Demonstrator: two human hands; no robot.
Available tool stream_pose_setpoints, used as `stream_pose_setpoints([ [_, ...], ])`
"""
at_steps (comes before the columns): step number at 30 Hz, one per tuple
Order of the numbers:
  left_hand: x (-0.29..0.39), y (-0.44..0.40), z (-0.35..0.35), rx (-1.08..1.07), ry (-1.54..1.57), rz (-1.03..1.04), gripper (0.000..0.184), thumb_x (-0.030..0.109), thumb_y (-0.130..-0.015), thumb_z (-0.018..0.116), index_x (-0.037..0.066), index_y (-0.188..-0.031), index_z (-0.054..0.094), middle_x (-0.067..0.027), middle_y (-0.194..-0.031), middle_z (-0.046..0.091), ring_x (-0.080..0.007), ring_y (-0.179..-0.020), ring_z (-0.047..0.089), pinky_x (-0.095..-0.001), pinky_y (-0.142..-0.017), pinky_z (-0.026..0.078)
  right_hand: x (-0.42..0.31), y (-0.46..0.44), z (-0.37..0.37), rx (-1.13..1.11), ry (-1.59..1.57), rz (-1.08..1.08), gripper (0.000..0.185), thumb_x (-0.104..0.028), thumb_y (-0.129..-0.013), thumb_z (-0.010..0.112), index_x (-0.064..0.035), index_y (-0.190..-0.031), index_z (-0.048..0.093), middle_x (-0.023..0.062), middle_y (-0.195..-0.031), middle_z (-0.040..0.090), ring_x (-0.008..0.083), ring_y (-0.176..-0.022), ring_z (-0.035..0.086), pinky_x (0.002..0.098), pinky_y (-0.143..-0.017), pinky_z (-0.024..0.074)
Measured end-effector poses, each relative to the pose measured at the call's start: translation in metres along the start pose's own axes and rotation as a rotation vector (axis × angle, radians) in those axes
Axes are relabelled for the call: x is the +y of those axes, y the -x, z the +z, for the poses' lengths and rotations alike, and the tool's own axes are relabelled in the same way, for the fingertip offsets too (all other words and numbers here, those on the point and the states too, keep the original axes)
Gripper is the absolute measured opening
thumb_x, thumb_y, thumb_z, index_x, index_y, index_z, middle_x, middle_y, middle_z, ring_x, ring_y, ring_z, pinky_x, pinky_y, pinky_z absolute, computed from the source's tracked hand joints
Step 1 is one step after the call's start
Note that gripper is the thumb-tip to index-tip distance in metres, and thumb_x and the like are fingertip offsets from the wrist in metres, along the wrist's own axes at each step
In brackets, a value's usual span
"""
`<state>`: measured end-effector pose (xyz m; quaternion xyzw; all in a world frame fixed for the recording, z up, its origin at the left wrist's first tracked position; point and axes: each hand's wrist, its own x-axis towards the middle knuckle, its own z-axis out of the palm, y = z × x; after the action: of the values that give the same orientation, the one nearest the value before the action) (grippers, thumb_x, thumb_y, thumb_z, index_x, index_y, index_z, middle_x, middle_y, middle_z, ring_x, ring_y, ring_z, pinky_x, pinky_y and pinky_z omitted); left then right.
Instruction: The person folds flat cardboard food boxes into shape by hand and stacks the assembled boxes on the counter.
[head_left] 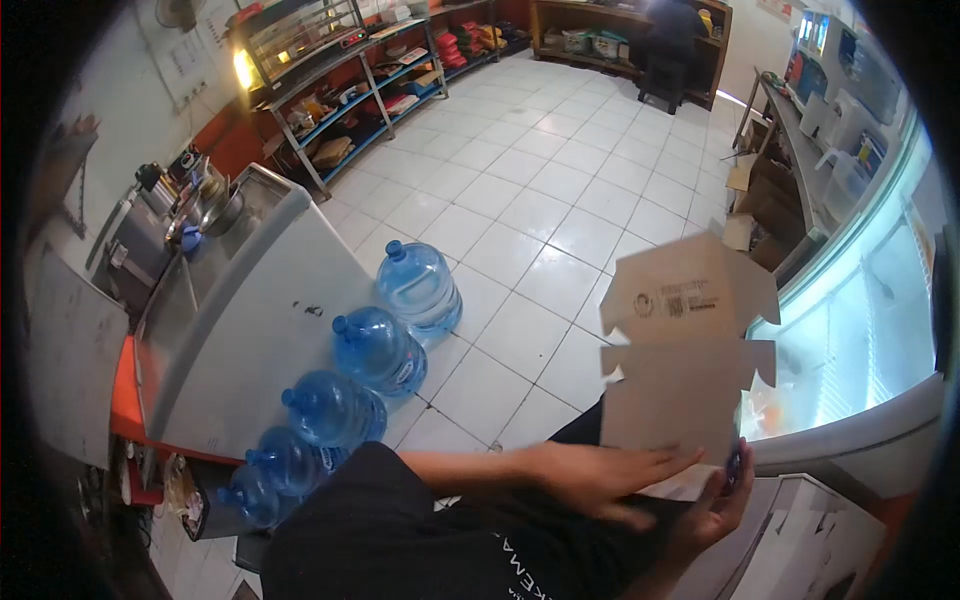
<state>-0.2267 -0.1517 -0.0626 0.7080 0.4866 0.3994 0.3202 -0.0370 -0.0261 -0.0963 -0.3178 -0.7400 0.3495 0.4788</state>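
Note:
An unfolded brown cardboard box [668, 392] stands up in front of me at the lower right, its printed panel at the top and notched flaps at the sides. My left hand [605, 478] lies with its fingers stretched out across the cardboard's lower edge. To its right, my right hand [712, 515] has its fingers curled up around a small dark object [737, 468], beside the cardboard's lower right corner. What that object is cannot be made out.
Several blue water bottles [418, 285] stand in a row beside a white freezer [270, 300] at the left. A lit glass-door fridge [860, 330] is at the right. Shelves [350, 110] line the back left. Farther back, a person [672, 40] in dark clothes sits on a stool.

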Motion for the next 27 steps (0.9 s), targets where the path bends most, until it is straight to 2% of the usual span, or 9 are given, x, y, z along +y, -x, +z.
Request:
stream_pose_setpoints([
  [3, -0.009, 0.035, -0.017, -0.200, -0.420, 0.048, 0.077, 0.016, -0.093, 0.068, 0.016, -0.160, 0.030, -0.0221, -0.166, 0.025, -0.0458, -0.153, 0.024, -0.0648, -0.122, 0.024, 0.051, -0.004, -0.024, 0.070, -0.198, 0.407, 0.043, -0.030, -0.112, 0.046, 0.0032, -0.140, 0.053, 0.0235, -0.143, 0.057, 0.0320, -0.130, 0.058, 0.0409, -0.108, 0.0471],
  [4, -0.028, 0.044, -0.010, -0.159, -0.520, 0.145, 0.071, 0.014, -0.093, 0.068, 0.016, -0.156, 0.036, -0.0222, -0.164, 0.030, -0.0452, -0.150, 0.032, -0.0628, -0.120, 0.032, 0.064, -0.007, -0.030, 0.078, -0.251, 0.540, 0.044, -0.031, -0.113, 0.044, 0.0043, -0.138, 0.052, 0.0232, -0.143, 0.057, 0.0308, -0.130, 0.057, 0.0401, -0.109, 0.0463],
  [8, -0.034, 0.053, -0.020, -0.157, -0.410, 0.075, 0.042, 0.008, -0.095, 0.065, 0.012, -0.136, 0.057, -0.0202, -0.140, 0.060, -0.0357, -0.123, 0.065, -0.0466, -0.094, 0.060, 0.061, -0.013, -0.025, -0.087, -0.280, 0.388, 0.039, -0.028, -0.107, 0.049, 0.0045, -0.130, 0.054, 0.0200, -0.132, 0.062, 0.0317, -0.127, 0.059, 0.0450, -0.115, 0.0409],
  [10, -0.037, 0.047, -0.022, -0.017, -0.339, 0.035, 0.032, 0.009, -0.097, 0.063, 0.012, -0.128, 0.061, -0.0163, -0.119, 0.069, -0.0301, -0.107, 0.071, -0.0405, -0.080, 0.062, 0.034, -0.007, -0.018, -0.123, -0.189, 0.080, 0.037, -0.023, -0.103, 0.052, 0.0032, -0.128, 0.055, 0.0181, -0.124, 0.064, 0.0321, -0.124, 0.060, 0.0480, -0.117, 0.0387],
  [11, -0.031, 0.041, -0.026, 0.058, -0.301, 0.015, 0.027, 0.009, -0.098, 0.062, 0.012, -0.125, 0.062, -0.0143, -0.108, 0.073, -0.0273, -0.099, 0.074, -0.0374, -0.072, 0.063, 0.019, 0.000, -0.015, -0.152, -0.409, 0.215, 0.038, -0.013, -0.092, 0.058, 0.0002, -0.127, 0.056, 0.0175, -0.118, 0.064, 0.0350, -0.124, 0.060, 0.0541, -0.119, 0.0353],
  [13, -0.023, 0.035, -0.026, 0.006, -0.098, -0.092, 0.020, 0.010, -0.102, 0.059, 0.011, -0.122, 0.062, -0.0136, -0.093, 0.072, -0.0291, -0.092, 0.073, -0.0428, -0.077, 0.058, -0.009, 0.005, -0.017, -0.295, -0.049, -0.009, 0.031, -0.003, -0.086, 0.063, -0.0016, -0.116, 0.062, 0.0155, -0.107, 0.067, 0.0326, -0.111, 0.064, 0.0546, -0.112, 0.0417],
  [17, -0.042, 0.027, -0.028, -0.221, 0.192, -0.054, 0.017, 0.010, -0.105, 0.056, 0.006, -0.121, 0.060, -0.0146, -0.094, 0.070, -0.0305, -0.087, 0.069, -0.0426, -0.080, 0.053, -0.001, 0.001, -0.025, -0.322, -0.303, -0.202, 0.011, -0.010, -0.085, 0.066, -0.0088, -0.076, 0.060, 0.0049, -0.073, 0.058, 0.0195, -0.077, 0.059, 0.0469, -0.100, 0.0432],
  [23, -0.036, 0.016, -0.039, -0.349, 0.206, -0.247, 0.021, 0.014, -0.105, 0.057, 0.000, -0.121, 0.059, -0.0136, -0.096, 0.069, -0.0236, -0.091, 0.066, -0.0401, -0.080, 0.050, -0.016, 0.011, -0.014, -0.304, -0.328, -0.220, 0.007, -0.012, -0.082, 0.068, -0.0074, -0.086, 0.065, 0.0062, -0.077, 0.057, 0.0220, -0.078, 0.059, 0.0473, -0.097, 0.0451],
  [27, -0.021, 0.014, -0.024, -0.002, 0.357, -0.270, 0.034, 0.012, -0.102, 0.063, 0.005, -0.135, 0.057, -0.0119, -0.096, 0.074, -0.0223, -0.096, 0.071, -0.0391, -0.095, 0.054, -0.028, 0.022, -0.001, -0.328, 0.052, -0.200, 0.032, -0.013, -0.083, 0.080, -0.0055, -0.111, 0.068, 0.0117, -0.097, 0.054, 0.0277, -0.090, 0.054, 0.0435, -0.081, 0.0452],
])
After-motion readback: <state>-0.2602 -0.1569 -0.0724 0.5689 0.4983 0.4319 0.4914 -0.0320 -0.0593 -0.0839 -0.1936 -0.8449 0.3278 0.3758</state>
